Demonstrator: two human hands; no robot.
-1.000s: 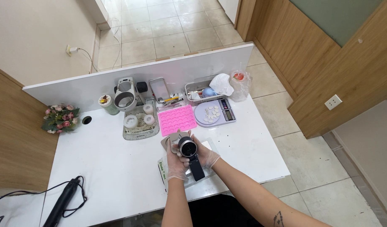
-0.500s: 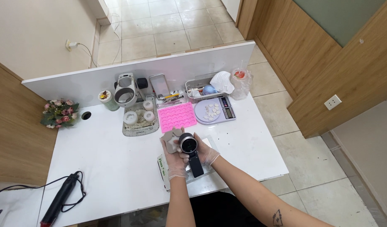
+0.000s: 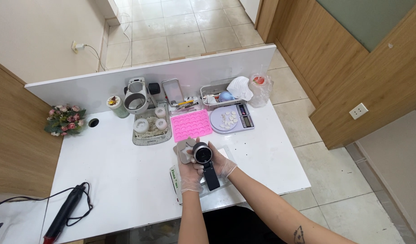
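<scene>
**Black handled tool held over the middle of the desk**

So the big white desk [image 3: 104, 180] takes up most of the view, with a white divider panel [image 3: 149, 77] along its far edge. Behind the hands sit a pink silicone mold [image 3: 190, 125], a lilac scale [image 3: 231, 119] with small white pieces on it, and a grey tray [image 3: 150, 131] with round jars. A black wand with a cord [image 3: 63, 212] lies way off at the near left corner.

Both gloved hands are closed on one thing: a black tool with a round head [image 3: 204, 160]. The left hand [image 3: 188, 174] wraps it from the side and the right hand [image 3: 222, 165] cups it from the other. Its long axis runs roughly toward the person, with the round head at the far end facing up at the camera and the handle pointing back down.

Compared with a second ago, the tool and hands sit in pretty much the same spot, no real shift.
</scene>
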